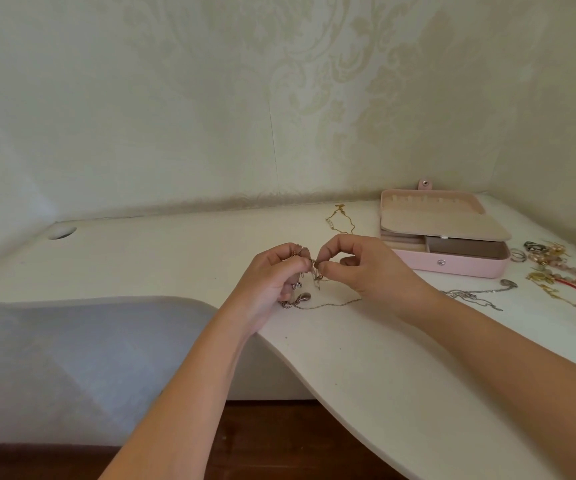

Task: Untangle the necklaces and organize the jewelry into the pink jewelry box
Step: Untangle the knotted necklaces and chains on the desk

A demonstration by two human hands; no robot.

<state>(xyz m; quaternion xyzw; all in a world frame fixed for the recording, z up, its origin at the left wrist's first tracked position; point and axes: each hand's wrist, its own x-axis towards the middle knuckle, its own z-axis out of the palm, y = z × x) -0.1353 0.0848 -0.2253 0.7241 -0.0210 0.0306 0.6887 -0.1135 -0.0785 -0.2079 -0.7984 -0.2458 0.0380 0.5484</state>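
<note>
Left hand (pixel 272 275) pinches tangled necklaces (pixel 314 271), fingers curled, spare chain bunched in palm. Right hand (pixel 359 268) nips same knot from other side, thumb and forefinger together.

Knot held just above desk (pixel 366 358), near curved front edge.

Best handling, I'd judge: leave slack, tease 1 strand loose at a time; pulling taut likely tightens knot.

Tangle runs left-right between 2 pinches; silver tail (pixel 328 304) trails right along desk.

Pink box (pixel 453 268) open toward back right corner, long side along back edge.

Matt white desk (pixel 366 368), smooth pink leatherette jewelry box (pixel 453 268), shiny metal chains (pixel 317 275), embossed wallpaper (pixel 314 81).
</note>
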